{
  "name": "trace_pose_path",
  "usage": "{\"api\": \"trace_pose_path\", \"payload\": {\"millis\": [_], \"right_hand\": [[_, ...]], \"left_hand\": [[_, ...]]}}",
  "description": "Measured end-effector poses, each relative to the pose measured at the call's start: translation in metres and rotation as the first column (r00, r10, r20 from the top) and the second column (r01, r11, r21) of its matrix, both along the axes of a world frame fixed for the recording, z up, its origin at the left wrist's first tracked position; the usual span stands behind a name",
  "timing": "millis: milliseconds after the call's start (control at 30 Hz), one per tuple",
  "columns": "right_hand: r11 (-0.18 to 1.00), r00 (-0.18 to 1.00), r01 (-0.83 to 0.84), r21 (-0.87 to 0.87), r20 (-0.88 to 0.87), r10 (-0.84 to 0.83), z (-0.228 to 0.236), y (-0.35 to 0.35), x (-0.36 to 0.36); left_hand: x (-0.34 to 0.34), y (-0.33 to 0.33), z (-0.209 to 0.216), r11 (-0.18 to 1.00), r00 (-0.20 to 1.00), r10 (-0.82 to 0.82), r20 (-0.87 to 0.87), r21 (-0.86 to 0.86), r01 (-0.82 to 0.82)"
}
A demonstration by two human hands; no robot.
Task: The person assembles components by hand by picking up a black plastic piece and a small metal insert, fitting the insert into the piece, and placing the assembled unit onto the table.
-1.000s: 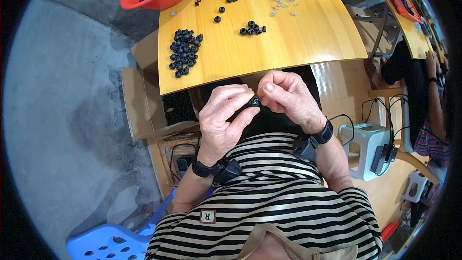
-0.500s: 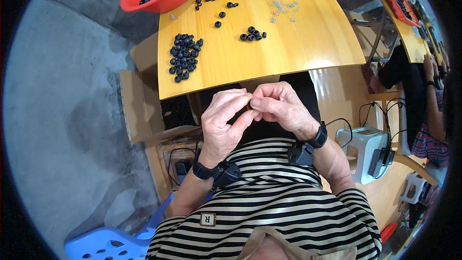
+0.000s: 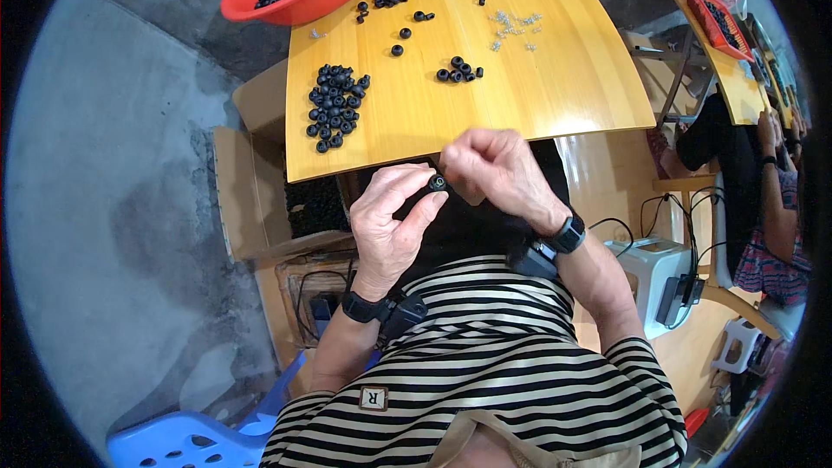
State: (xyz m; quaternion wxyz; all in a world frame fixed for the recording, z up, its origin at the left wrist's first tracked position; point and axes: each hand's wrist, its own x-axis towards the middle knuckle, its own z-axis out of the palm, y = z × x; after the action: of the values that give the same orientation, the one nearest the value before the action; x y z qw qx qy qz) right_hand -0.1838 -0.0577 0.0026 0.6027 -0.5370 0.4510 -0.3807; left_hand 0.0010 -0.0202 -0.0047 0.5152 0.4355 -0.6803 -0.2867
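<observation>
1. At far left on my feed, I record a blue chair (image 3: 186,440) with cut-out holes.
2. Next I note a cardboard box (image 3: 247,195), flaps open, dark pieces inside.
3. A red basin (image 3: 290,13), heaped with black parts, stands at the far left corner of the wooden table (image 3: 555,78).
4. Nearer the front edge I find a cluster of black rounded parts (image 3: 336,108), lying close together.
5. The left hand (image 3: 386,217) is pinched closed, gripping one black part (image 3: 438,183) between thumb and fingertips, its ringed end facing my camera. I place this part over the lap, just off the table's near edge.
6. Beyond it, a small group of black pieces (image 3: 459,71) rests on the tabletop.
7. The right hand (image 3: 498,175) is curled just beside the held part, fingertips blurred; I cannot tell whether it grips anything.
8. Farther back lie scattered clear bits (image 3: 516,24).
9. Right of the table I log a white stool (image 3: 659,273), then a red basket (image 3: 700,7) on another table (image 3: 744,91).
</observation>
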Motion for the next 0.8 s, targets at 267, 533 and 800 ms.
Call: {"api": "trace_pose_path", "payload": {"millis": [267,533,800], "right_hand": [[0.592,0.716,0.167,-0.788,-0.316,-0.623,-0.043,-0.071,-0.012],[0.623,0.653,0.112,-0.775,-0.415,-0.633,-0.052,-0.081,-0.009],[0.696,0.565,0.072,-0.715,-0.546,-0.619,-0.053,-0.087,-0.01]], "left_hand": [[0.0,0.002,-0.001,0.999,0.999,-0.031,-0.04,0.022,0.032],[0.002,0.003,-0.001,1.0,0.999,-0.021,-0.033,0.02,0.021],[0.001,0.003,0.0,1.0,1.0,-0.019,0.003,0.012,0.018]]}}
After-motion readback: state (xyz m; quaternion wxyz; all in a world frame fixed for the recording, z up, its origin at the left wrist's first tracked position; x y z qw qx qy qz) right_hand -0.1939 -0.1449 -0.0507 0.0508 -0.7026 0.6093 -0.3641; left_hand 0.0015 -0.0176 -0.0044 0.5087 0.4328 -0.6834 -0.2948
